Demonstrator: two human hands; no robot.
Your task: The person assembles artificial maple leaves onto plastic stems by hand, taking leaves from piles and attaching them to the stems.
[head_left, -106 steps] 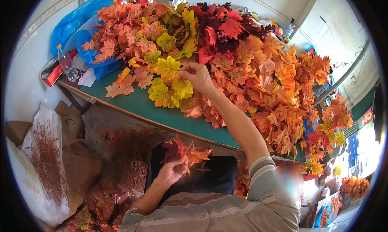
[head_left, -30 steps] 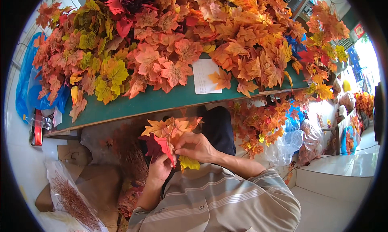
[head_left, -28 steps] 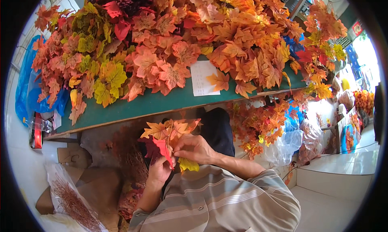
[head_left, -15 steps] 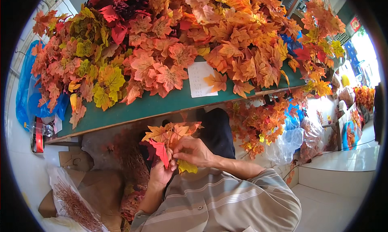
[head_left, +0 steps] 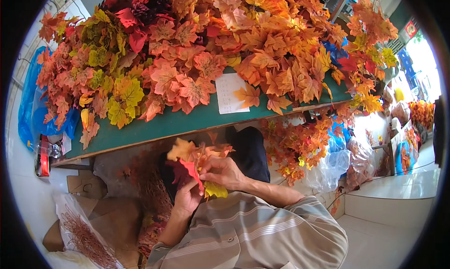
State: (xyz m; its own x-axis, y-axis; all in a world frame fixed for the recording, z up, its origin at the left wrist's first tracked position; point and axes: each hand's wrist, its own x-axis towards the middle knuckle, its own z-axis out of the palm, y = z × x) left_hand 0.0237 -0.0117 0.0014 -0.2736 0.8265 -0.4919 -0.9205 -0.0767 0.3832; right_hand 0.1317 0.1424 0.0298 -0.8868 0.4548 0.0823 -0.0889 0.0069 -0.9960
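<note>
Over my lap, both my hands hold a small bunch of artificial maple leaves (head_left: 213, 152). My left hand (head_left: 187, 198) grips it from below, its fingertips at the lower edge of a red leaf (head_left: 188, 169). My right hand (head_left: 225, 172) comes in from the right, thumb and fingers pinched together at the middle of the bunch, where the stems are hidden. A yellow-green leaf (head_left: 215, 190) sticks out beneath the right fingers. At the top left of the bunch an orange leaf (head_left: 181, 149) is smeared by motion.
A green table (head_left: 117, 140) ahead carries a large heap of artificial leaves (head_left: 276, 44) and a white paper sheet (head_left: 231, 93). Leaf garlands (head_left: 293, 147) and clear plastic bags (head_left: 330, 168) are at the right. Thin brown stems (head_left: 86, 236) lie at the lower left.
The orange leaf has shifted up and left and is now blurred. The red leaf has turned, and my left fingers have moved slightly against it. My right hand keeps its pinch.
</note>
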